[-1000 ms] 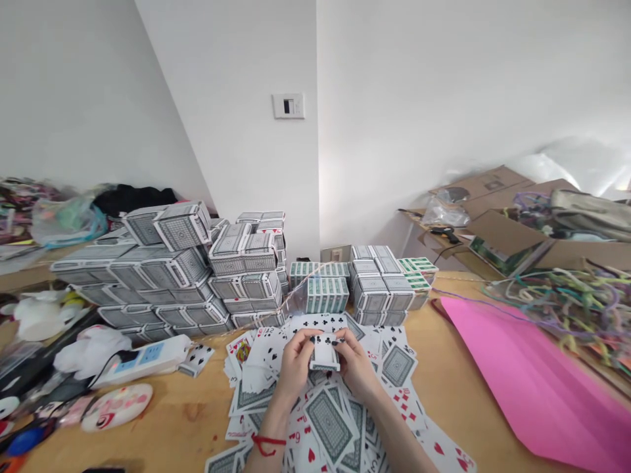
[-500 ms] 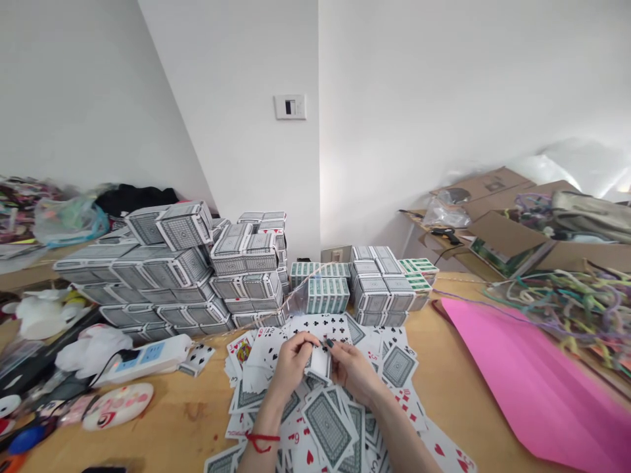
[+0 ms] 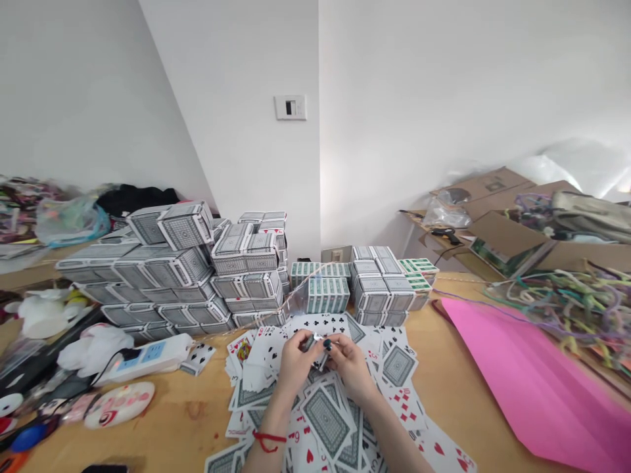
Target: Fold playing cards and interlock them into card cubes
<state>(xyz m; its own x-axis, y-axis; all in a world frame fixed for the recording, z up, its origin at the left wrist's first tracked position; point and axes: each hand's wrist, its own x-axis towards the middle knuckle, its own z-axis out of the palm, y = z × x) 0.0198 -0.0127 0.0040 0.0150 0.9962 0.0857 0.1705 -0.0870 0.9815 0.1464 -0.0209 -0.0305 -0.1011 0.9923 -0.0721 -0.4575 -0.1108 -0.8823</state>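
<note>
Both hands meet above a loose spread of playing cards [image 3: 328,420], some face up and some back up. My left hand [image 3: 296,360] is closed, its fingers pinching a small piece of folded playing cards [image 3: 322,361]. From the other side my right hand [image 3: 350,368], with dark nail polish, grips the same folded cards between thumb and fingers. The fingers cover most of the piece, so its full shape is hidden. Beyond the hands lies a face-up clubs card [image 3: 320,322].
Stacked blocks of folded cards [image 3: 177,266] rise at the back left, with more blocks [image 3: 382,286] at back right. Green-and-white card packs [image 3: 328,295] stand between them. A white power strip [image 3: 152,358] lies left; pink sheets [image 3: 522,374] and tangled yarn [image 3: 566,302] lie right.
The folded cards have turned in my fingers; the white face seen before is now mostly covered. My right hand has shifted slightly up, and both hands are closer together.
</note>
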